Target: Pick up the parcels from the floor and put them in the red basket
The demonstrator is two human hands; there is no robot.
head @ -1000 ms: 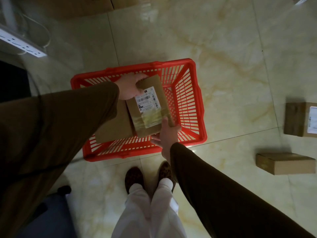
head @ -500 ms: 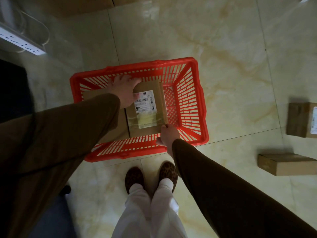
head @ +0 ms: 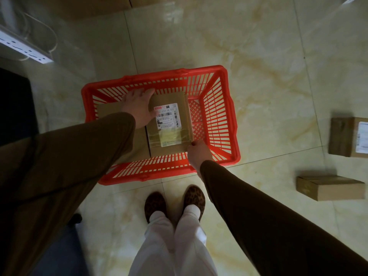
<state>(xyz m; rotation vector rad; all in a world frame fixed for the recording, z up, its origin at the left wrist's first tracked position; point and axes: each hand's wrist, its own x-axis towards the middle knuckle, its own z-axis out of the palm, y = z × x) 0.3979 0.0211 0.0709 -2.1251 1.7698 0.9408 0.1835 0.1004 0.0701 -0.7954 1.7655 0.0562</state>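
Note:
The red basket stands on the tiled floor in front of my feet. A brown labelled parcel lies flat inside it, beside a plain parcel partly hidden under my left arm. My left hand rests against the labelled parcel's far left side, fingers spread and thumb on its top. My right hand pinches its near right corner. Two more parcels lie on the floor to the right: one with a white label and a plain one.
A white power strip with a cable lies at the upper left, next to a dark object. Flat cardboard lies along the top edge. My leopard-print slippers stand just behind the basket.
The labelled parcel has come down from above the basket to lie flat inside it. My left hand's fingers have spread out, and my right hand has slid to the near right corner.

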